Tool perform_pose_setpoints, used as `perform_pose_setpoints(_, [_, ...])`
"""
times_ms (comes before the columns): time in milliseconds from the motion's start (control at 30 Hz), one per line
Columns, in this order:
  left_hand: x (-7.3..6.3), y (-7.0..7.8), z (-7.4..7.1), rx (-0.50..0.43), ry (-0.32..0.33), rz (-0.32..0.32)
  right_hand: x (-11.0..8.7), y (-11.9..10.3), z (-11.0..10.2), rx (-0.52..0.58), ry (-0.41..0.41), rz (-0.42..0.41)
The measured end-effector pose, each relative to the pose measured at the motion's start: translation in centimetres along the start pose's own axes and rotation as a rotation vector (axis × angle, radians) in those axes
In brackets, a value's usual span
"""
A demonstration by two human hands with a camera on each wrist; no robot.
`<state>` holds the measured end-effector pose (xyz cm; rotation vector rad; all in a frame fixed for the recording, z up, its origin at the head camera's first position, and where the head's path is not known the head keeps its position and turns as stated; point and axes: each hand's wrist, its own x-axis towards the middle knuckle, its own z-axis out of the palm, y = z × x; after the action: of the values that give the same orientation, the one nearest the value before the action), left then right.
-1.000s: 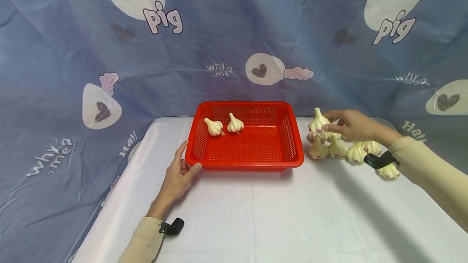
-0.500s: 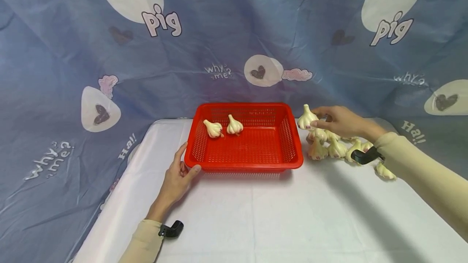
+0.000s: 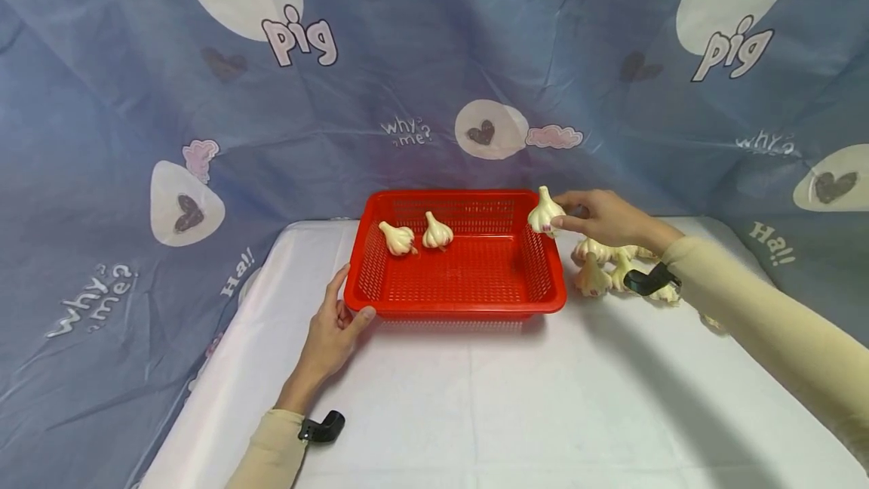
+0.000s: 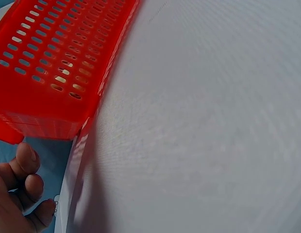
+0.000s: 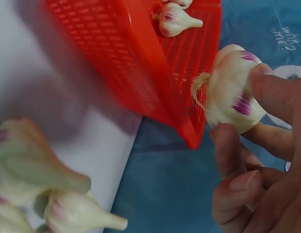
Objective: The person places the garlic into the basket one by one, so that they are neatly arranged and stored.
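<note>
My right hand point(image 3: 604, 216) pinches a white garlic bulb point(image 3: 545, 213) with its stem up, over the right rim of the red plastic basket point(image 3: 455, 308). In the right wrist view, the thumb and fingers hold this bulb point(image 5: 235, 90), its roots and purple patches showing. Two more garlic bulbs, a left one point(image 3: 397, 238) and a right one point(image 3: 437, 232), lie inside the basket. My left hand point(image 3: 329, 338) is at the basket's front left corner, thumb by the front rim and index finger along the left side. Its other fingers bend loosely below the rim in the left wrist view.
Several garlic bulbs point(image 3: 593, 276) are grouped on the table right of the basket, partly hidden under my right forearm. White cloth covers the table point(image 3: 475, 398). A blue printed curtain point(image 3: 421, 81) hangs right behind the basket.
My right hand has carried the garlic bulb leftward from above the group to the basket's right rim. The left hand and the basket have stayed in place.
</note>
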<state>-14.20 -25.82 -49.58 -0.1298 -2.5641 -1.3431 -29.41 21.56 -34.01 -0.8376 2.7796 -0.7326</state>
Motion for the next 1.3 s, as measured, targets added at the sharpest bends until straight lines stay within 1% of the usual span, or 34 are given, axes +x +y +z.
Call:
perform_pose_setpoints(167, [0.1,-0.1,0.1,0.006,0.007,0.002,1.3,-0.5,0.6,0.016,-0.011,-0.024])
perform_pose_setpoints(333, [0.1,0.0,0.2,-0.014,0.008,0.010,2.4,-0.9,1.2,0.030,-0.017,-0.033])
perform_pose_setpoints(467, [0.0,-0.1,0.3,-0.030,0.000,0.007,3.3,-1.2,1.9,0.015,-0.019,-0.047])
perform_pose_setpoints(600, [-0.2,0.0,0.3,-0.024,0.000,-0.006,4.3,-1.6,2.6,-0.005,-0.026,-0.069])
perform_pose_setpoints(733, [-0.2,0.0,0.2,-0.015,0.001,-0.010,5.4,-1.8,3.3,-0.015,-0.046,-0.090])
perform_pose_setpoints(900, [0.0,0.0,0.1,-0.009,0.002,0.006,6.6,-1.8,4.1,-0.036,-0.090,-0.098])
perform_pose_setpoints(1100, [-0.1,-0.1,0.2,-0.015,0.003,0.012,7.9,-1.9,4.6,-0.046,-0.115,-0.076])
perform_pose_setpoints(1300, [-0.2,0.0,0.1,-0.023,0.006,0.026,8.8,-2.0,4.8,-0.032,-0.106,-0.044])
